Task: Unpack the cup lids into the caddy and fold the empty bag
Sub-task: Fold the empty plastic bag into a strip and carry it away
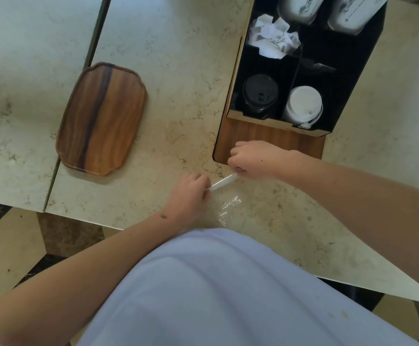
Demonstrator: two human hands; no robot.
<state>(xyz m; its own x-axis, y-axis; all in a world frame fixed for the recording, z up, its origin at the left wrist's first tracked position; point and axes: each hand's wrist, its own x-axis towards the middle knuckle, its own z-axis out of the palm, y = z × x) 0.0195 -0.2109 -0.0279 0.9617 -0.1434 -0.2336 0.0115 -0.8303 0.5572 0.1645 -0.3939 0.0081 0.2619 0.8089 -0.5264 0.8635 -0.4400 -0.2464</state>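
The clear plastic bag [224, 193] lies on the marble counter in front of me, its top edge stretched into a white strip between my hands. My left hand [189, 193] pinches the left end of that strip and my right hand [256, 159] pinches the right end. The rest of the bag hangs crinkled below the strip toward my body. The wooden caddy [268, 139] with black compartments stands just beyond my right hand. A stack of black lids [259, 94] fills its front left slot and a stack of white lids [303, 104] its front right slot.
A wooden tray [101, 118] lies on the counter to the left. Crumpled white paper [273, 37] sits in a middle caddy compartment and two white cup stacks [300, 7] lie at its back. The counter edge runs close to my body.
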